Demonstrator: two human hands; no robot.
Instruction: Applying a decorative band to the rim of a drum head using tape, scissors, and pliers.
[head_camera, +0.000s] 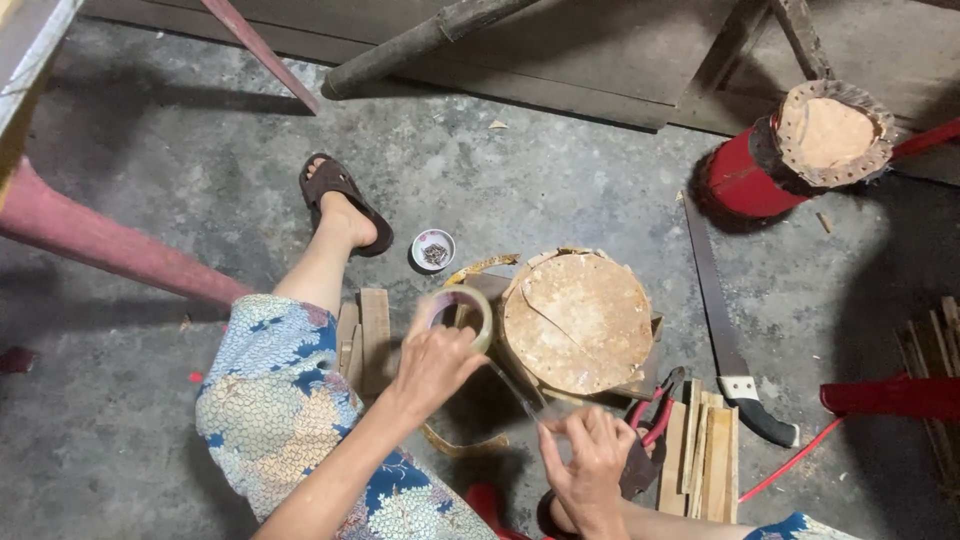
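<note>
Gripping tape roll (462, 312) in left hand (432, 362), right hand (592, 462) pinching tape strip (522, 398)

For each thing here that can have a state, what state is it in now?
Tape roll: held in left hand, a strip pulled out.
Tape strip: stretched to right hand, pinched.
Small drum: upright, skin cracked.
Red drum: lying on its side.
Saw: flat on floor.
Small bowl: upright, holding small pieces.
Pliers: lying on floor.

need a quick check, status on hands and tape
Left hand grips tape roll. Right hand pinches the pulled strip. Drum just beyond, pliers beside right hand.
</note>
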